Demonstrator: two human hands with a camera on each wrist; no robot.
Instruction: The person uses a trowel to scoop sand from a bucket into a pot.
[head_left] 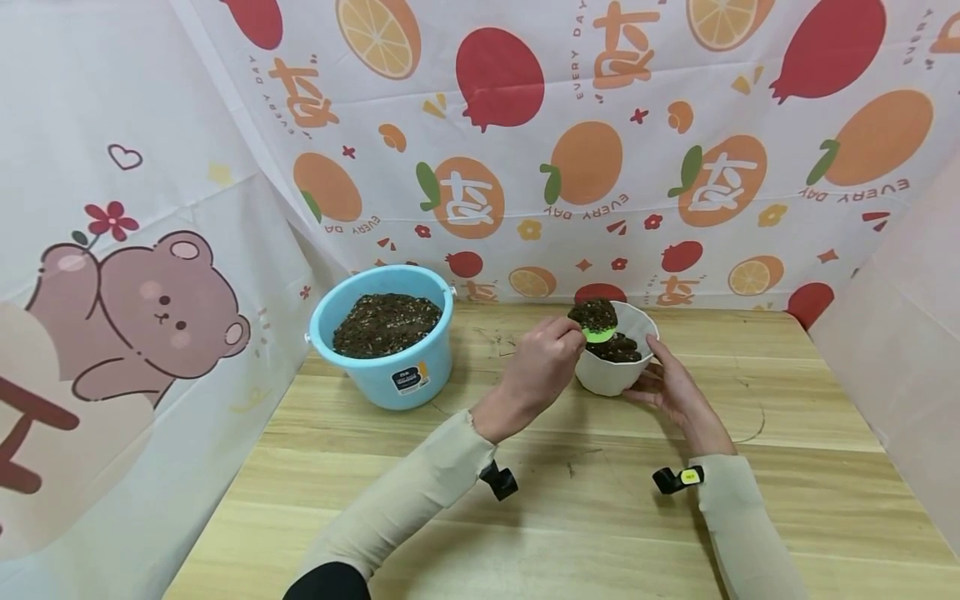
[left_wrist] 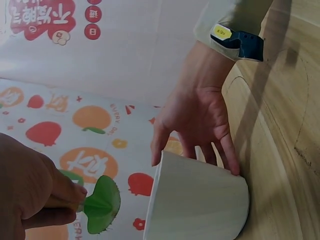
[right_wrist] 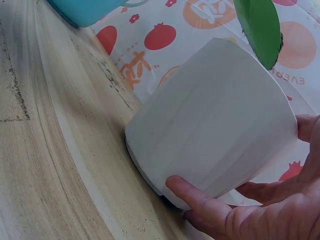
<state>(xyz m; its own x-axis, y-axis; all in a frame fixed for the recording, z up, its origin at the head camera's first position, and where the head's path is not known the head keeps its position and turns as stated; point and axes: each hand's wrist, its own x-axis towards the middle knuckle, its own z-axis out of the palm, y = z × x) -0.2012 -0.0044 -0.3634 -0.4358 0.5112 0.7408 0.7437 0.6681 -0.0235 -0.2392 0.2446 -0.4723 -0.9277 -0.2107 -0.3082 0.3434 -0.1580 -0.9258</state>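
My left hand (head_left: 542, 362) grips the handle of a small green trowel (head_left: 600, 336), whose blade carries a heap of dark soil (head_left: 594, 314). The blade is above the opening of a white flower pot (head_left: 609, 377), and some soil (head_left: 617, 348) lies inside the pot. In the left wrist view the green trowel (left_wrist: 102, 204) shows the underside of its blade. My right hand (head_left: 678, 392) holds the pot from its right side, the thumb near the rim and fingers low on the wall. The right wrist view shows the pot (right_wrist: 210, 125) slightly tilted, with fingers (right_wrist: 197, 202) at its base.
Left of the pot stands a light blue bucket (head_left: 397, 379) holding dark soil (head_left: 386, 325). Both are on a wooden table (head_left: 585, 508) with a few dark crumbs and marks. A fruit-printed cloth (head_left: 495, 192) hangs behind, and a bear-printed one (head_left: 165, 317) hangs at the left.
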